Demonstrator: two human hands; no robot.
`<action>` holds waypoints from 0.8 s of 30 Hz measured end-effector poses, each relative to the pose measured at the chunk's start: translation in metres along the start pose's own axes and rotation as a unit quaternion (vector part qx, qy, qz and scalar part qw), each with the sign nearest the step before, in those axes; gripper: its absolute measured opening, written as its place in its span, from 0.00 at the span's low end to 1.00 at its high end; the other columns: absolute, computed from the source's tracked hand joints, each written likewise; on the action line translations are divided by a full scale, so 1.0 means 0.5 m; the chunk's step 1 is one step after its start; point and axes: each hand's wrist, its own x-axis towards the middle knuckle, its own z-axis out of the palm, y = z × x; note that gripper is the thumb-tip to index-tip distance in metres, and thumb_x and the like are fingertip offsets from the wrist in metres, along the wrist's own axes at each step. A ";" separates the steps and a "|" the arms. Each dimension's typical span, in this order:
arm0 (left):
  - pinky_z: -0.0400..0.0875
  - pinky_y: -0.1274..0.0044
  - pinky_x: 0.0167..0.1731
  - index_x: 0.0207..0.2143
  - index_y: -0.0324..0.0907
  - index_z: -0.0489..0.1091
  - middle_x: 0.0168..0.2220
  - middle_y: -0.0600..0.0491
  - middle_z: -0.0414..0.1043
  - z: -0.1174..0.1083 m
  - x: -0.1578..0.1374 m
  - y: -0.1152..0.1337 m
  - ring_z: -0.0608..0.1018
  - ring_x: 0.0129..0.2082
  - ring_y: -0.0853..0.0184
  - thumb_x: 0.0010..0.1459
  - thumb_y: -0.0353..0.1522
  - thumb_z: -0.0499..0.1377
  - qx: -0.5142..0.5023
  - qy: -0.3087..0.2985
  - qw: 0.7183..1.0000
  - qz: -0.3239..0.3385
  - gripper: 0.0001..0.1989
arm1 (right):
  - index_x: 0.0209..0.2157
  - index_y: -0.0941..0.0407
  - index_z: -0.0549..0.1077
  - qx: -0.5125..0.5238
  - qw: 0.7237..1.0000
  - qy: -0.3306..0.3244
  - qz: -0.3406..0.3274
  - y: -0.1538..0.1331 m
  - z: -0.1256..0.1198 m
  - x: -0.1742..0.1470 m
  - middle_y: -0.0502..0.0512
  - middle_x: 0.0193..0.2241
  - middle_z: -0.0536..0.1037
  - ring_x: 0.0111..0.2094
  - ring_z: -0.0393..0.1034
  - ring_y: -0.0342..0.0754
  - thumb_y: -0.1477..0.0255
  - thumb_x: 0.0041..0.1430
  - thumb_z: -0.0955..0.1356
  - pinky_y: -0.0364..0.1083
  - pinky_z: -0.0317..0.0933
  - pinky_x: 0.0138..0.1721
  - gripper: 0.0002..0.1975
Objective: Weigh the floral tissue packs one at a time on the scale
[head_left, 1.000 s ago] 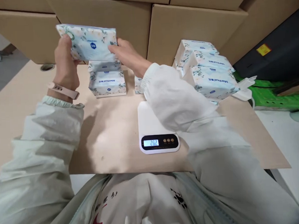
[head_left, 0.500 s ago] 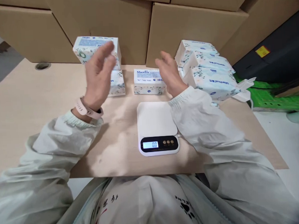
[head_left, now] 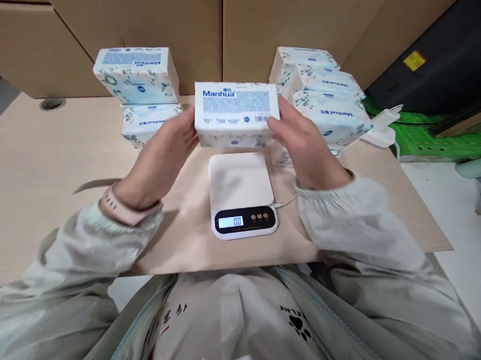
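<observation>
Between my two hands I hold a white and blue tissue pack (head_left: 236, 106) marked Manhua, raised just behind the scale. My left hand (head_left: 162, 152), with a pink wristband, presses on the pack's left end. Around its right end curl the fingers of my right hand (head_left: 303, 142), the thumb at the front corner. Below the pack, the white kitchen scale (head_left: 240, 182) lies on the table, its lit display reading 0.0. Two more tissue packs (head_left: 138, 80) are stacked behind my left hand. Beyond my right hand stands a pile of several tissue packs (head_left: 328, 113).
Large cardboard boxes (head_left: 176, 33) line the back of the wooden table (head_left: 38, 174). A white cable runs right from the scale. At the right edge sit a white power strip (head_left: 379, 136) and a green crate (head_left: 419, 138). A round cable hole (head_left: 52, 104) is at the back left.
Both hands have closed on the middle tissue pack, which has come up off the table towards the scale. My hands were apart and holding nothing before. The view has shifted slightly.
</observation>
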 end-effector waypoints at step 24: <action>0.60 0.45 0.77 0.66 0.56 0.76 0.74 0.53 0.69 -0.057 -0.149 -0.206 0.64 0.79 0.45 0.73 0.57 0.54 0.038 0.170 0.983 0.063 0.29 | 0.53 0.47 0.83 -0.040 0.961 0.272 -0.037 0.094 -0.026 -0.236 0.56 0.46 0.88 0.47 0.84 0.58 0.54 0.76 0.65 0.63 0.78 0.51 0.19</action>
